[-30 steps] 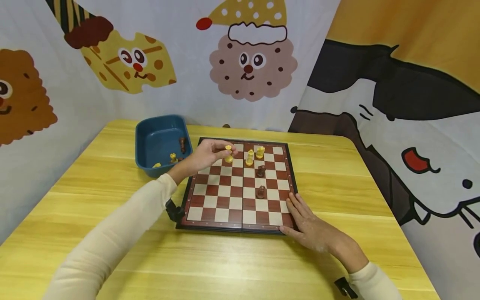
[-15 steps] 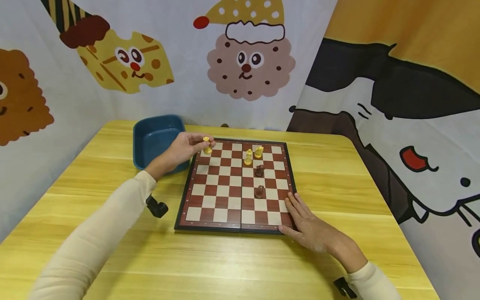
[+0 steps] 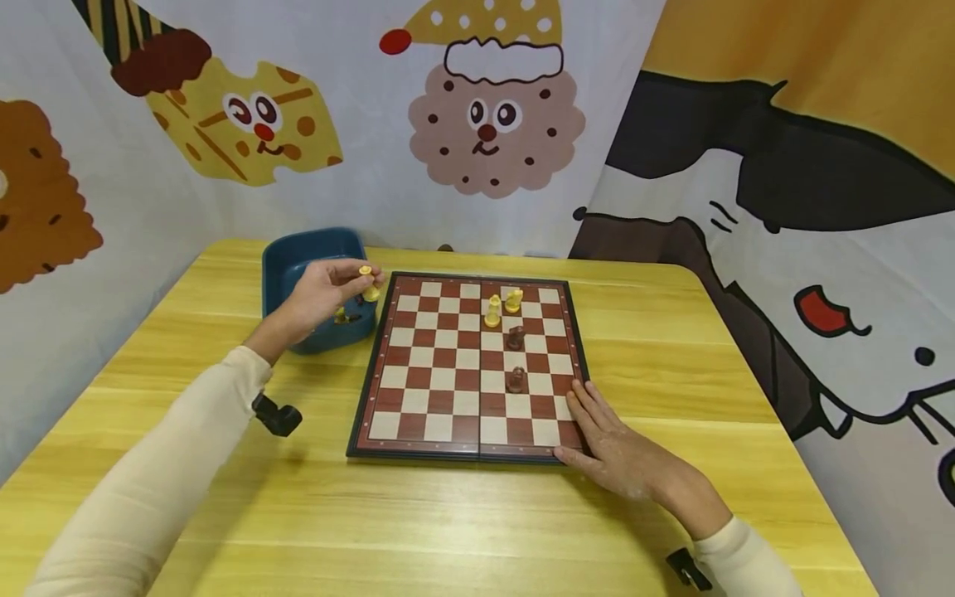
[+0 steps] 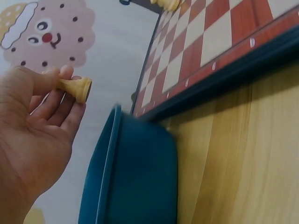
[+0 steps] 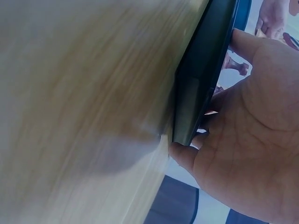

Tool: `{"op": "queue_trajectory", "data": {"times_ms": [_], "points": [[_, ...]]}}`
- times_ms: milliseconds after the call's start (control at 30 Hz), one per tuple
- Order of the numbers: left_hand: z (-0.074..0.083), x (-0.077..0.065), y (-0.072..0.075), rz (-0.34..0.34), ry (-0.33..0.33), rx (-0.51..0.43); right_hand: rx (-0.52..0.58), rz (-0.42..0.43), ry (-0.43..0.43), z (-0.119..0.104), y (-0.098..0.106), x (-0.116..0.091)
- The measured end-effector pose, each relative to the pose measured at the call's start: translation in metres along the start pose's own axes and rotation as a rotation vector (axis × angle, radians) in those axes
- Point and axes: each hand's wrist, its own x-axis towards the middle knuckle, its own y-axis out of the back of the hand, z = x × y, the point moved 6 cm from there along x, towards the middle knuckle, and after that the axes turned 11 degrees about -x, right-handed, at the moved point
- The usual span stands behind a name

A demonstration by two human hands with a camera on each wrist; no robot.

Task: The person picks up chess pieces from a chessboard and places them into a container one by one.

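Note:
My left hand (image 3: 317,294) pinches a yellow chess piece (image 3: 369,286) between thumb and fingers, over the right side of the blue bin (image 3: 332,338). In the left wrist view, the flared base of this chess piece (image 4: 80,89) points away from the palm and the bin's wall (image 4: 145,168) is below. My right hand (image 3: 622,452) rests at the near right corner of the chessboard (image 3: 433,381), fingers along its right side and thumb at the front edge. Two yellow chess pieces (image 3: 493,312) and two brown ones (image 3: 516,338) stand on the board's right half.
Inside the bin lie a few yellow and brown pieces (image 3: 341,316), partly hidden by my left hand. The wooden table (image 3: 418,531) extends around the board. A printed cloth (image 3: 358,191) hangs behind it and along the sides.
My left hand has carried the yellow chess piece leftward from above the board's far left part to over the bin. The right hand has stayed at the board's corner.

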Motion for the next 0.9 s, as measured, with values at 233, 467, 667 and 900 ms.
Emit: {"op": "queue_trajectory", "data": {"times_ms": [233,467,667,900], "points": [[-0.002,-0.008,0.016,0.054,-0.009,-0.066,-0.003,-0.004,-0.002,0.0,0.002,0.0],[0.001,-0.009,0.017,0.028,-0.059,-0.144,0.0,0.02,0.002,0.001,0.001,0.001],[0.002,-0.007,0.013,0.003,-0.091,-0.192,0.002,0.007,-0.003,0.0,0.001,0.0],[0.0,-0.004,0.002,-0.02,-0.073,-0.264,-0.001,0.02,-0.003,0.003,-0.002,0.002]]}}
